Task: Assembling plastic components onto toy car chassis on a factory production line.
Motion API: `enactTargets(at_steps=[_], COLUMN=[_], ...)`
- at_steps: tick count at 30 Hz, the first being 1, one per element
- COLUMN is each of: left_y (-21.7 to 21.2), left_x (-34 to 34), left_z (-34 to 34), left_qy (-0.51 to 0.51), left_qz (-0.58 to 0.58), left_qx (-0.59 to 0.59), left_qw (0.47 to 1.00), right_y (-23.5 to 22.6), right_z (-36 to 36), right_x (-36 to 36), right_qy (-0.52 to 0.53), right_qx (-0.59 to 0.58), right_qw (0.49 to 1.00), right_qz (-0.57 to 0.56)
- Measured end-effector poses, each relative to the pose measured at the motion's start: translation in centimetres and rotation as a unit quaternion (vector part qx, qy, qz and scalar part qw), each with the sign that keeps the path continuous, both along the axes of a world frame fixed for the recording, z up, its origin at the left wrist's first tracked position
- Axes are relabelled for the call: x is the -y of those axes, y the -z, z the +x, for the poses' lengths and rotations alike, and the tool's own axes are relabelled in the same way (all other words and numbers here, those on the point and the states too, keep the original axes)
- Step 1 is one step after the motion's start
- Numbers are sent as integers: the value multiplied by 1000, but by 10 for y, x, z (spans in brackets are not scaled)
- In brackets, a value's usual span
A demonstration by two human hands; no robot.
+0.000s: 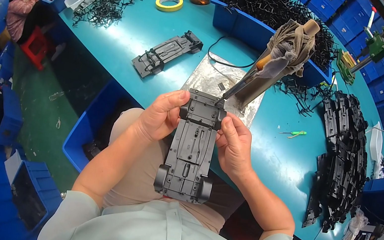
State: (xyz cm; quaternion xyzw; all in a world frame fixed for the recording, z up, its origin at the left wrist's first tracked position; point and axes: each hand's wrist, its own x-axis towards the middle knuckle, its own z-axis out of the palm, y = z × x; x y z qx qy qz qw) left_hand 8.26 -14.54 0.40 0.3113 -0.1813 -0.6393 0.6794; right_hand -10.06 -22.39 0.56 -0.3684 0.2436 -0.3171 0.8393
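Note:
A black plastic toy-car chassis (192, 142) is held between my two hands, its long side pointing away from me and its near end above my lap. My left hand (161, 114) grips the far left corner, thumb on top. My right hand (235, 144) pinches the far right edge. At that far end, the dark tip of a slanted rod-like tool (244, 84) meets or nearly meets the chassis; I cannot tell which. Grey cloth (285, 52) wraps the tool's upper part. Under it lies a scuffed metal plate (205, 73). Another black chassis (168, 53) rests farther left on the table.
The teal table (277, 153) bears a blue bin (233, 21) heaped with small black parts, yellow tape (169, 3), green-handled cutters (295, 133) and stacked chassis (341, 159) at right. A blue crate (80, 135) stands left of my knees. Other people sit far left and lower right.

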Motion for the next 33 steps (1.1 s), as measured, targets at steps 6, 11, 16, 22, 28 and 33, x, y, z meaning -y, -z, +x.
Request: enactTargets(at_steps=[6,11,16,22,28,33], left_y=[-3,-6,-2,-3,-3,8], left_x=[0,-1,-1,0,1,1], left_z=[-2,-3,-1,-1,-2,5], left_qy=[4,3,5,2,-9,34], left_qz=[-8,-3,11,10,28,-22], left_qx=[3,-1,-9,0,-12,-63], left_qw=[1000,1000,1000,1000,999,997], right_y=[-8,-4,-8,-9,-9,-9], right_z=[1,0,3,2,0,0], right_x=[-2,1,0,1,2,0], right_qy=[-7,-11,-6,-14,-12,-5], right_qx=[10,6,-4,4,-8,-7], right_qw=[1000,1000,1000,1000,1000,1000], right_qz=[-9,-13,-1,3,0,2])
